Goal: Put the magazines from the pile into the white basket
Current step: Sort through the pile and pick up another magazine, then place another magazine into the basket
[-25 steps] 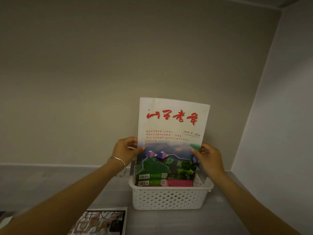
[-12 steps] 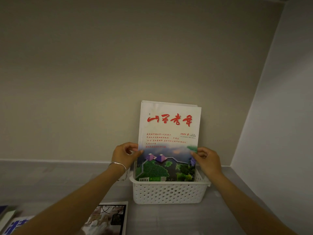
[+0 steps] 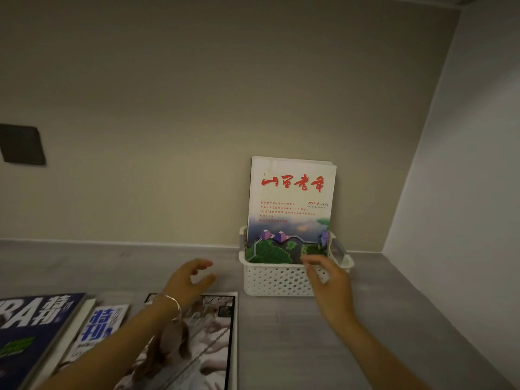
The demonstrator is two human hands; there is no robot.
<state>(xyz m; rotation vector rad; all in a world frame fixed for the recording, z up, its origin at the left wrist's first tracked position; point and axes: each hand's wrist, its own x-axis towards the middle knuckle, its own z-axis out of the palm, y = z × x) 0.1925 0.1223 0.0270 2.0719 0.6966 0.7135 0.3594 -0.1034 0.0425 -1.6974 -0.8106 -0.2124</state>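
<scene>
magazine [image 3: 291, 204] with red title stands upright in white basket [image 3: 277, 280] on grey counter [image 3: 281, 333], leaning on the wall [image 3: 197, 136]. left hand [image 3: 187, 280] and right hand [image 3: 329, 288] hover empty, each grip apart, fingers relaxed. pile [image 3: 208, 356] of magazines lies lower left.

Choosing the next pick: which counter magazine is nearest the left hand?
The black-bordered photo magazine, right by the left hand; the blue-lettered ones lie farther left.

Dim, soft, wide-angle edge distortion.
</scene>
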